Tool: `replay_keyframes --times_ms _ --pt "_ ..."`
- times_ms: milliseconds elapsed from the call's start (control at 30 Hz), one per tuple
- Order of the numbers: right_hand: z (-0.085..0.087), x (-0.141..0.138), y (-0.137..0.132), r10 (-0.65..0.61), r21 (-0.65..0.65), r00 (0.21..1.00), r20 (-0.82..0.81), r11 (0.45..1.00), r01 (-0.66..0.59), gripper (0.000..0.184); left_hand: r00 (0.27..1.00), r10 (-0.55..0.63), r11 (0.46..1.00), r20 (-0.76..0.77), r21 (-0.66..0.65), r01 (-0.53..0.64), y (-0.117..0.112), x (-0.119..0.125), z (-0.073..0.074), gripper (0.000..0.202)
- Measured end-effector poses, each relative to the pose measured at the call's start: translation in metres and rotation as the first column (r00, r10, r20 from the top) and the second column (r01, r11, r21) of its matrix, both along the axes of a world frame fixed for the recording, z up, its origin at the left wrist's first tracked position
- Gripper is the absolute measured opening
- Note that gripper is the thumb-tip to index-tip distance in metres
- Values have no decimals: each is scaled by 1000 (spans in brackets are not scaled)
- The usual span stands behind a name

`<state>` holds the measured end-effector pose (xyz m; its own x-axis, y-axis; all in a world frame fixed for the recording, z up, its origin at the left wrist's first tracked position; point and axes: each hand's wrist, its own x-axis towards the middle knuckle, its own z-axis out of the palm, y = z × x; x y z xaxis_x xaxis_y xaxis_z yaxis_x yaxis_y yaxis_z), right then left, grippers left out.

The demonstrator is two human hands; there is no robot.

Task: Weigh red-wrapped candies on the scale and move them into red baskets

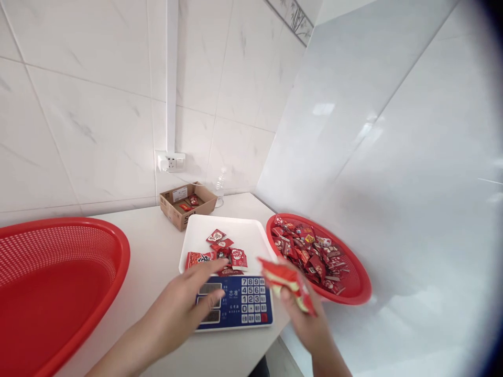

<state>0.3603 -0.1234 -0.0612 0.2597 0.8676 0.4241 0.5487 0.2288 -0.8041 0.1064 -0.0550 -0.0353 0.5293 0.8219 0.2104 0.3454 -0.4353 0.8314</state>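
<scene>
My right hand (304, 314) grips a red and yellow snack packet (286, 280), slightly blurred, between the scale and the full basket. With fingers apart and nothing in them, my left hand (181, 301) hovers over the left part of the blue digital scale (236, 303), partly covering its displays. Several small red packets (238, 258) lie in a loose pile on the scale's white tray (251, 235). The fingertips of my left hand are close to this pile; whether they touch it I cannot tell.
To the right, a red basket (359, 275) holds many red packets. A large red basket (118, 251) stands at the left. Behind the tray are a cardboard box (175, 213) with a few packets and a clear plastic bottle (220, 183). A socket (172, 162) is on the tiled wall.
</scene>
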Motion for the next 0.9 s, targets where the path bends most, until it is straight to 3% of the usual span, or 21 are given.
replay_keyframes --times_ms 100,167,267,400,600,900 --pt "12 34 18 -417 87 901 120 908 409 57 976 211 972 -55 116 -204 18 -6 0 39" --pt "13 55 28 -531 37 823 205 844 535 60 951 280 949 -130 183 -255 28 -8 -4 39" --pt "4 75 40 -483 -134 794 369 818 560 62 929 293 942 -224 231 -242 37 -7 -14 40" --pt "-13 84 47 -347 -365 768 539 725 584 62 925 241 957 -294 234 -175 40 0 -25 39" --pt "-17 84 46 -289 -365 744 602 729 579 61 925 234 959 -300 226 -169 44 7 -28 37" --pt "-11 78 41 -287 -397 748 598 704 588 62 902 318 946 -294 166 -279 45 13 -11 37"
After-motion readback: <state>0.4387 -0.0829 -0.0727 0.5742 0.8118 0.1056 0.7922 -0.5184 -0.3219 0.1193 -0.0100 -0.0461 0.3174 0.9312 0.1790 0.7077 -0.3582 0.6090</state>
